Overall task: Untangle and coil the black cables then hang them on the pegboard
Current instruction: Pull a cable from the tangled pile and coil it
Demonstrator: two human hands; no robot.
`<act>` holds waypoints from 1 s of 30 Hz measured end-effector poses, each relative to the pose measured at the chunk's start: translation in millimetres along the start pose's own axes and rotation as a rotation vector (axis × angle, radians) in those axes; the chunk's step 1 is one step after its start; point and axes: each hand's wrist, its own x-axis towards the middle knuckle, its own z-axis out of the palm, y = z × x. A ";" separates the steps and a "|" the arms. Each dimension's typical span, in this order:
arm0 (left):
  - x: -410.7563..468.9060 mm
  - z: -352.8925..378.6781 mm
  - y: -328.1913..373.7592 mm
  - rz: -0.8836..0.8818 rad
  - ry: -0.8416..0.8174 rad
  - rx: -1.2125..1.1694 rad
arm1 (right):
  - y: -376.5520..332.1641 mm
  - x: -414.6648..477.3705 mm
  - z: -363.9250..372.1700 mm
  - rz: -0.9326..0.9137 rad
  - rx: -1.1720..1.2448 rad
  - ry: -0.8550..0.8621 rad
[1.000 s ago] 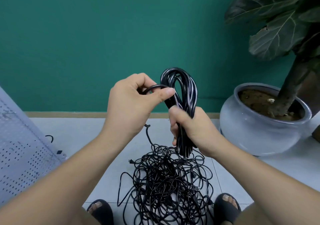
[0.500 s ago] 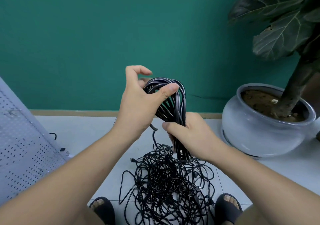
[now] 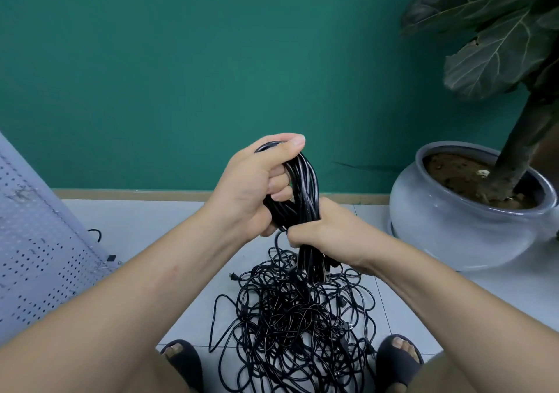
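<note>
both hands grip the coiled cable, its long axis upright, left hand curled round the top loop, right hand clamped just below, with the loose tangle on the floor directly beneath and the pegboard well left.

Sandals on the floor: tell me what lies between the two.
In the head view, the tangled pile of black cables fills the tile between the left sandal and the right sandal.

Left hand, right hand: tight grip
</note>
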 end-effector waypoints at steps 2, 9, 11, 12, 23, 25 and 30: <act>1.0 2.4 1.8 0.024 0.010 0.036 | 0.4 1.1 -0.3 -0.012 0.025 -0.015; 8.8 3.6 8.3 0.163 0.019 0.173 | 0.7 7.6 -0.5 -0.034 -0.067 0.105; 7.7 5.9 8.4 0.188 0.008 0.187 | 3.5 8.7 -0.7 -0.050 -0.047 0.097; 7.2 7.4 8.4 0.190 -0.006 0.187 | 5.4 8.4 -0.7 -0.062 -0.032 0.084; 11.1 3.3 -8.0 0.209 -0.077 0.229 | 16.1 4.2 -19.6 -0.062 0.078 0.193; 14.3 -6.1 -17.7 0.171 -0.123 0.284 | 15.4 3.9 -25.7 -0.086 0.166 0.244; 14.2 -28.4 -60.8 -0.011 -0.324 0.828 | 11.1 3.4 -38.5 -0.150 0.290 0.324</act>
